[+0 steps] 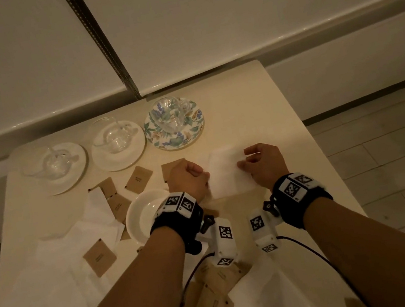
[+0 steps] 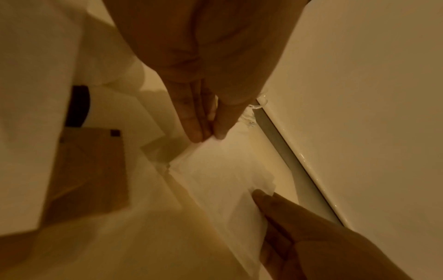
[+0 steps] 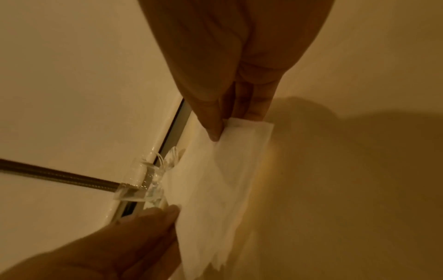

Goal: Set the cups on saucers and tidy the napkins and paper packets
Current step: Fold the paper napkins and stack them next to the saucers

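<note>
A cream counter (image 1: 257, 116) stands against a pale wall under dim, warm light. Over its middle, the left hand (image 1: 188, 180) and the right hand (image 1: 265, 165) each pinch an opposite edge of a white paper napkin (image 1: 229, 173), thumb against fingertips (image 2: 196, 130); the right thumb and fingers (image 3: 213, 123) close on its corner in the right wrist view. The napkin is spread between the two hands just above the counter.

Just left of the left wrist sits an empty white saucer (image 1: 139, 218). Brown paper packets (image 1: 139, 179) lie scattered around it, one (image 1: 99, 256) on the loose white napkins (image 1: 60, 259) at the near left, and a heap of packets (image 1: 212, 295) lies near the front edge between the forearms.

Along the far side stand three glass cups on saucers: one (image 1: 47, 160) on a white saucer (image 1: 75, 173) at left, one (image 1: 112, 136) on a white saucer (image 1: 126, 158) in the middle, one (image 1: 170, 115) on a floral saucer (image 1: 192, 130) at right.
</note>
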### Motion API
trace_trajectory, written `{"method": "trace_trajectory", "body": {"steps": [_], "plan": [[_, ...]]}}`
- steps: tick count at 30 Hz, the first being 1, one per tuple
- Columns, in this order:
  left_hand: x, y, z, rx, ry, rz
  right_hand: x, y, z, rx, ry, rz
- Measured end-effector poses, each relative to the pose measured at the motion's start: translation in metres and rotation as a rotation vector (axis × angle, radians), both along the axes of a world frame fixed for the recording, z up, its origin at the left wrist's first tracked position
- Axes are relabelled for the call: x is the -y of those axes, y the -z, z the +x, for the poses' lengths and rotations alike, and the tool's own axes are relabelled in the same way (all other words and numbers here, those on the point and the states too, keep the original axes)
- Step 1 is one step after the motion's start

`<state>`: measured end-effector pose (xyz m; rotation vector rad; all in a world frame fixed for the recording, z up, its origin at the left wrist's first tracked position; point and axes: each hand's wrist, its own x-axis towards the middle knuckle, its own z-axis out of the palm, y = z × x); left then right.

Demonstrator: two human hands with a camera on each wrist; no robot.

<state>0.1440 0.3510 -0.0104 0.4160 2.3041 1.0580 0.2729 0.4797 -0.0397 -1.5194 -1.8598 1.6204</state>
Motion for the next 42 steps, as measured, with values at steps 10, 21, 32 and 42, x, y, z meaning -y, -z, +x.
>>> {"method": "trace_trajectory", "body": {"steps": [10,21,32,42], "plan": [[-0.017,0.011,-0.013,-0.051,-0.070,-0.113,-0.006,0.006,-0.029,0.084,-0.157,0.298],[-0.022,-0.006,-0.002,-0.265,0.200,-0.159,-0.004,0.001,-0.023,0.201,-0.290,0.571],[-0.018,0.002,0.012,-0.248,0.589,-0.400,-0.008,-0.011,0.003,0.486,-0.885,0.612],[0.063,-0.033,0.077,-0.107,0.755,-0.199,0.085,-0.057,0.077,0.656,-1.064,0.234]]}}
